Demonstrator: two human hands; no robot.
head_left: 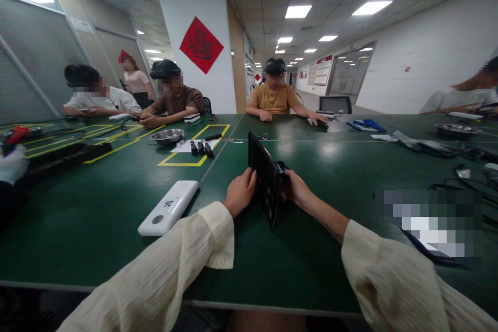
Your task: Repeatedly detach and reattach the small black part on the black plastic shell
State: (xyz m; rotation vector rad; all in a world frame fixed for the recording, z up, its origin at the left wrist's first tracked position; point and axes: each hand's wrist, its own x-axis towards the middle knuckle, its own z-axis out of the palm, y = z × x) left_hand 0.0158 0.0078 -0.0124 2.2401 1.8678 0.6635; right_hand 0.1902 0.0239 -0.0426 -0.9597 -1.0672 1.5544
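A flat black panel point(265, 179) stands upright on edge in front of me, turned so that I see it at a steep angle. My left hand point(241, 192) is closed at its left face, the thumb and fingers pressed together near a tiny blue spot. On the other side, my right hand point(296, 187) grips a dark fitting point(281, 167) on the panel's right face; its fingertips are partly hidden. To the left of my left hand lies a white power bank point(168, 208) marked 26.
Beyond the panel, a metal bowl point(167, 137) and several black parts point(201, 149) lie by a yellow tape outline point(181, 164). Cables point(462, 187) and a blurred-out item point(431, 228) are at right. Co-workers sit around the green table point(311, 270), one straight across point(274, 96).
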